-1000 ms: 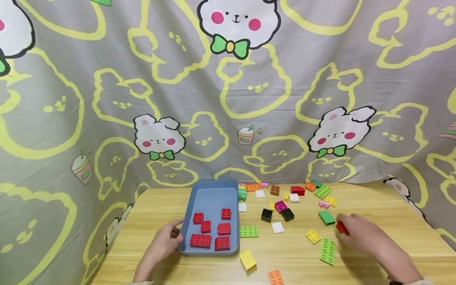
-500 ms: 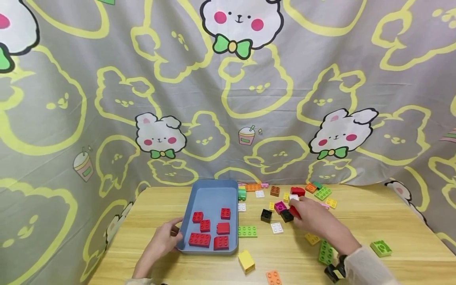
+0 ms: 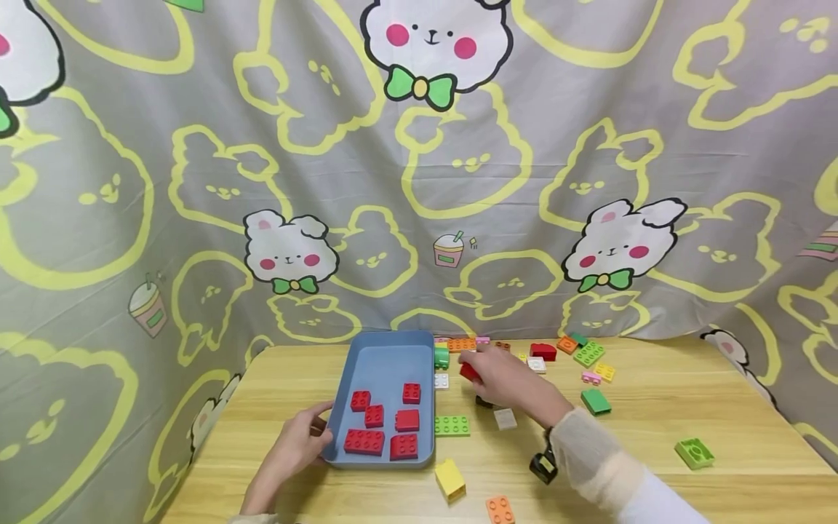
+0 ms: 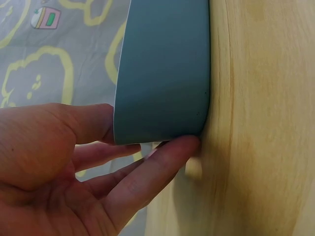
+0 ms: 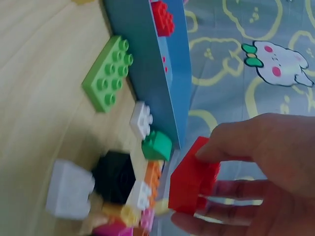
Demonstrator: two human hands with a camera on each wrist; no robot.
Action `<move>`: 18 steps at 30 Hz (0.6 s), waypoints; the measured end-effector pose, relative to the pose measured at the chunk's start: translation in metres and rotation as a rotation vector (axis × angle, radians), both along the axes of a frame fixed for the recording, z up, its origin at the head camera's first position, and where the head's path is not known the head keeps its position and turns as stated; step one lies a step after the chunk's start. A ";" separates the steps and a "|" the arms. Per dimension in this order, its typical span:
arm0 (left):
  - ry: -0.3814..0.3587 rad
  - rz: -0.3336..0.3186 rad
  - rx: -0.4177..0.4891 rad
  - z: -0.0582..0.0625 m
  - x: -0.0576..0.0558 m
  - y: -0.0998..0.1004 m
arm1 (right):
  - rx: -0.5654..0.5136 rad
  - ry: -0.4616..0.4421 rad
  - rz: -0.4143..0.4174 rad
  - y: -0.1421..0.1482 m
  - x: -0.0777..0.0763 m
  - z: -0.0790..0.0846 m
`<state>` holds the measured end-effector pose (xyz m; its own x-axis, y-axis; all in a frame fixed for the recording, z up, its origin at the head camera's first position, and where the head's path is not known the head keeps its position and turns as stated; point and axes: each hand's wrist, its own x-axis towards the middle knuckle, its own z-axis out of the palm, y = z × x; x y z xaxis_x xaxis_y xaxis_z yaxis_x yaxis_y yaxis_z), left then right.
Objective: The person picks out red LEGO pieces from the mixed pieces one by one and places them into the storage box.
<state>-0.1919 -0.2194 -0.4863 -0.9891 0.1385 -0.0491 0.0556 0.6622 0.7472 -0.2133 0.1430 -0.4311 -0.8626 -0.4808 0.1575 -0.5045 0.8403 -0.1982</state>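
My left hand [image 3: 297, 444] holds the near left corner of the blue tray [image 3: 382, 340], its thumb at the rim and a fingertip low on the outer wall in the left wrist view. Several red toy bricks lie in the tray's near half, a long one [image 3: 364, 442] among them. My right hand [image 3: 513, 382] pinches a red toy brick [image 5: 184, 182] between thumb and fingers, above the table just right of the tray. In the right wrist view the brick has a sloped side, with its studs toward the fingers.
Right of the tray lie a light green brick [image 3: 452, 426], a yellow brick [image 3: 450, 480] and an orange one [image 3: 500, 509]. Another red brick [image 3: 543, 352] sits at the back among mixed bricks. A green brick [image 3: 596, 401] lies farther right. A patterned cloth [image 3: 452, 306] hangs behind.
My right hand has carried the red brick leftward from the table's right side toward the tray. My left hand stays at the tray's corner, and the bricks in the tray keep their places.
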 end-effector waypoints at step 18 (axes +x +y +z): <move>-0.034 -0.019 -0.022 0.002 -0.002 0.001 | 0.035 -0.029 0.150 -0.087 -0.054 -0.008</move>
<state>-0.1943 -0.2188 -0.4839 -0.9840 0.1563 -0.0855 0.0437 0.6772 0.7345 -0.2677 0.0562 -0.4392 -0.7845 -0.6095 0.1142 -0.6195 0.7625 -0.1866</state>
